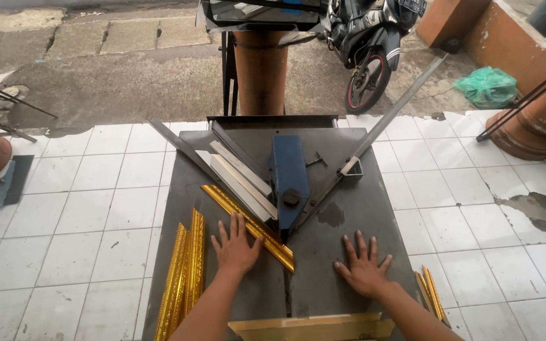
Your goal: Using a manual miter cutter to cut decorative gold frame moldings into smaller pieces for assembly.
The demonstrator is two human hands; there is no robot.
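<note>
a stack of gold frame strips (181,278) lies at the left edge of the grey metal table (349,208). just right of it, the left hand (235,247) lies flat, fingers spread, touching one gold strip (248,224) that runs diagonally to the blue cutter head (290,177). the right hand (364,268) rests flat on bare table, fingers apart, holding nothing. more gold strips (432,295) lie at the far right edge.

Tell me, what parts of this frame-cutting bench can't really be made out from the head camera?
- Blade under the blue cutter head: hidden by its housing.
- Gold moulding: a stretch covered by the left hand.
- Gold strips and wooden piece: cut off by the bottom edge.
- Motorbike: cut off by the top edge.
- Right hand lies flat on the grey table, covering it.
</note>
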